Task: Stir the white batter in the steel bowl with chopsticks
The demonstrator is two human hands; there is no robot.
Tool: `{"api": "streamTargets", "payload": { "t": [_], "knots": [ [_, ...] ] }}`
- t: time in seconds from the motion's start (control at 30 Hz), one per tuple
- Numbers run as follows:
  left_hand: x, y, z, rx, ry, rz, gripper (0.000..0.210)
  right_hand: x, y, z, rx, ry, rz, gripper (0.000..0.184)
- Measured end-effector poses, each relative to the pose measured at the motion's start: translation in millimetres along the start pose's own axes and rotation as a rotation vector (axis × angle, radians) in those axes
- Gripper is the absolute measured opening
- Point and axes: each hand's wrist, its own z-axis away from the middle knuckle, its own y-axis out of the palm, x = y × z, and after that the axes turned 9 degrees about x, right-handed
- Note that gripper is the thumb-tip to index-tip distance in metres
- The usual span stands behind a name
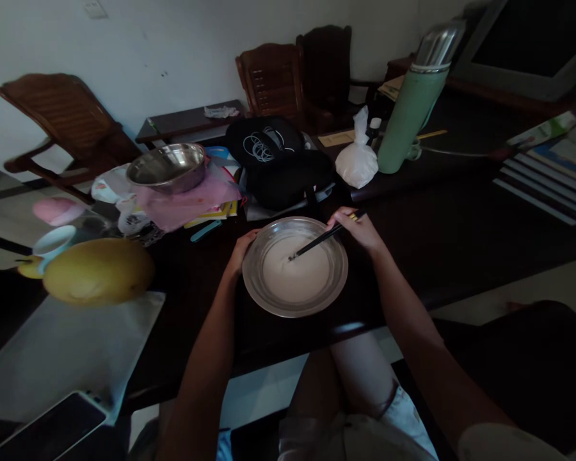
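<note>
A wide metal bowl [333,291] stands near the front edge of the dark table, holding a smooth whitish batter [295,282]. My right hand [352,225] is closed around a pair of dark chopsticks [319,240], whose tips dip into the batter near its middle. At the bowl's left rim rests my left hand [244,248]; its fingers are partly hidden behind the bowl, and it appears to grip the side. Beyond the bowl to the right sits a tied plastic bag of white powder [358,165].
A green thermos [410,112] rises at the back right, with stacked books [547,182] farther right. Black cases [288,176] lie behind the bowl. On the left are an empty metal basin [168,169], a pink cloth [173,205], a large yellow fruit [98,270] and a phone [52,432].
</note>
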Motion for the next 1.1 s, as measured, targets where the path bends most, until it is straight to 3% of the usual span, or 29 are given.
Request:
{"api": "streamTargets", "payload": {
  "t": [0.1,0.27,0.43,0.63,0.8,0.87,1.0,1.1],
  "knots": [
    [0.7,-0.6,-1.2,-0.011,0.004,-0.002,0.045,-0.7,-4.9,0.6,-0.129,-0.007,0.013,0.043],
    [0.2,-0.9,-0.8,0.021,0.025,-0.044,0.045,0.5,0.7,0.5,0.1,0.005,0.03,0.044],
    [-2.3,0.6,-0.8,-0.002,0.016,-0.025,0.043,-0.7,-3.7,1.0,-0.082,-0.012,0.0,0.041],
    [-3.1,1.5,-0.8,0.0,0.012,-0.037,0.045,3.4,0.1,2.3,0.158,0.043,-0.01,0.042],
    [-2.8,1.8,-0.4,-0.018,0.008,-0.015,0.043,3.9,-5.6,2.6,-0.082,-0.011,0.019,0.04],
    [-2.4,1.1,-0.2,-0.006,0.018,-0.021,0.042,3.5,-6.3,3.6,-0.051,0.015,0.003,0.041],
    [-0.4,-0.5,-0.3,0.012,0.029,-0.027,0.043,2.9,0.2,2.9,0.169,0.009,0.02,0.042],
    [0.8,-1.0,-0.8,0.004,0.019,-0.036,0.045,0.8,-0.6,1.7,0.062,-0.039,0.036,0.039]
  ]
}}
